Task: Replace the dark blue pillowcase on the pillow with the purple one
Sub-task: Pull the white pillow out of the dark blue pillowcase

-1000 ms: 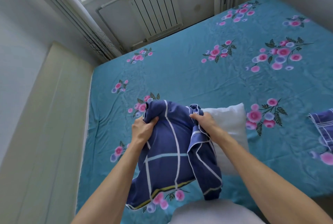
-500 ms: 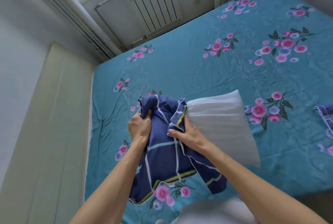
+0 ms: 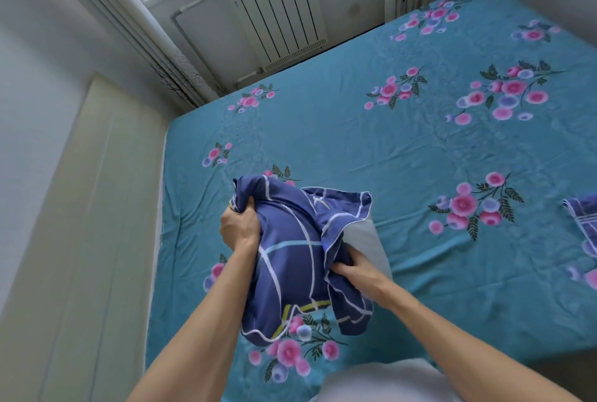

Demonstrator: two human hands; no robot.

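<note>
One bed [image 3: 420, 156] in teal floral sheet lies wide and flat beyond my fingers. One white pillow [image 3: 365, 240] peeks out, mostly covered by one soft dark blue case [image 3: 290, 256]. My left hand [image 3: 237, 227] clenches its bunched corner; my right hand [image 3: 350, 270] grips its open hem. One purple case [image 3: 581, 223] lies far right.

Bed [image 3: 371, 143] covered by teal sheet [image 3: 323, 130] printed with pink and lilac flower sprays, lightly creased. Folded purple striped cloth [image 3: 583, 223] laid on sheet at right edge, partly cut off. Whether bunched dark blue pillowcase [image 3: 290, 259] rests on sheet cannot be told.
</note>
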